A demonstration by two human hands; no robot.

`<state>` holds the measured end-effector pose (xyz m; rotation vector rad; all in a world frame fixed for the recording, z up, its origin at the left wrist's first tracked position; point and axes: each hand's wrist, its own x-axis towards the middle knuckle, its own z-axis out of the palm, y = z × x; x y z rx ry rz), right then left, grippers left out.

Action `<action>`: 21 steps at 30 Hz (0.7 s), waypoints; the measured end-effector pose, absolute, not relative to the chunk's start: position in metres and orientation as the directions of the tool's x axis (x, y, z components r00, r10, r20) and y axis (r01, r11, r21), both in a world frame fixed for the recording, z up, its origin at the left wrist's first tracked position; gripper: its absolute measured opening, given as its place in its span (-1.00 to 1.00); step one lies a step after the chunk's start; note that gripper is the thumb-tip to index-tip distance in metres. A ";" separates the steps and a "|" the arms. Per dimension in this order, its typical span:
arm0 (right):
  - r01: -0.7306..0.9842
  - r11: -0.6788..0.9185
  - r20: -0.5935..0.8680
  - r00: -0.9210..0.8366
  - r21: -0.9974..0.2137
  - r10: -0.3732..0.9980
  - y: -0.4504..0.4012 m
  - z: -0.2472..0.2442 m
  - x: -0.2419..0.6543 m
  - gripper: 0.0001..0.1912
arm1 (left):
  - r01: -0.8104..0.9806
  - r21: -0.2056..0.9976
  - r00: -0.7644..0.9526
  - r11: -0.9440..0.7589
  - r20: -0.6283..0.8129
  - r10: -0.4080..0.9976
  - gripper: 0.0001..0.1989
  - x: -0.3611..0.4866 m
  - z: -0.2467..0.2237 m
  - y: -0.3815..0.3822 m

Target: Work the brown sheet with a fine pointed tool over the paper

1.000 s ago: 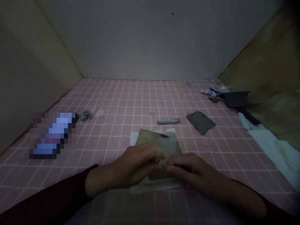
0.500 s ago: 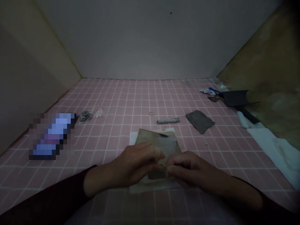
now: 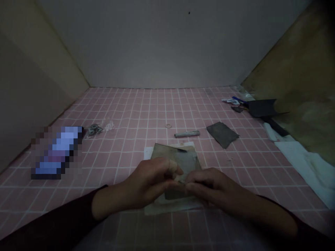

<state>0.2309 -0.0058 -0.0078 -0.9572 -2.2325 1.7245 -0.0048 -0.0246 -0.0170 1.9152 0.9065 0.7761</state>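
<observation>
My left hand (image 3: 153, 179) and my right hand (image 3: 210, 183) meet above a greyish sheet (image 3: 183, 159) near the front of the table. The right thumb and fingers pinch the end of a tiny piece, mostly hidden. At its other side my left hand is curled, its fingertips close to the right ones, the index finger raised a little over the thumb. A pale band (image 3: 173, 166) goes round the left index finger. Below the greyish sheet lies white paper (image 3: 149, 152), stained or yellowed in places.
Beyond the hands are a small pale ring (image 3: 168, 126), a silvery tube (image 3: 187, 134) and a dark grey sheet (image 3: 223, 135). A pixelated phone (image 3: 59, 150) and a clear bag with metal rings (image 3: 94, 129) lie left. Black curved sheet material (image 3: 262, 107) and white paper (image 3: 300, 167) line the right wall.
My left fingertips have shifted slightly, and the index finger stands a bit more apart from the thumb. The right hand keeps its pinch. The whole view has moved a little.
</observation>
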 end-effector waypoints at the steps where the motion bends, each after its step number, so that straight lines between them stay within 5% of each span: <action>1: 0.379 0.133 -0.241 -0.783 -0.916 0.573 -0.004 -0.007 0.231 -0.63 | 0.293 0.880 0.542 -0.374 0.170 0.823 -0.94 -0.005 -0.017 -0.024; 5: 0.441 0.486 0.004 -0.738 -0.754 0.675 -0.007 -0.016 0.232 -0.74 | 0.248 0.931 0.503 -0.268 0.113 0.857 -0.94 -0.002 -0.017 -0.025; 9: 0.486 0.721 0.184 -0.752 -0.494 0.633 -0.015 -0.027 0.233 -0.78 | 0.189 0.975 0.480 -0.116 0.011 0.877 -0.95 0.000 -0.018 -0.026; 14: 0.536 0.802 0.276 -0.755 -0.264 0.595 -0.016 -0.028 0.233 -0.78 | 0.153 0.988 0.471 0.028 -0.098 0.877 -0.85 -0.001 -0.024 -0.027; 21: 0.535 0.811 0.278 -0.762 -0.238 0.584 -0.022 -0.030 0.234 -0.77 | 0.284 0.955 0.524 -0.091 -0.075 0.848 -0.87 -0.002 -0.018 -0.025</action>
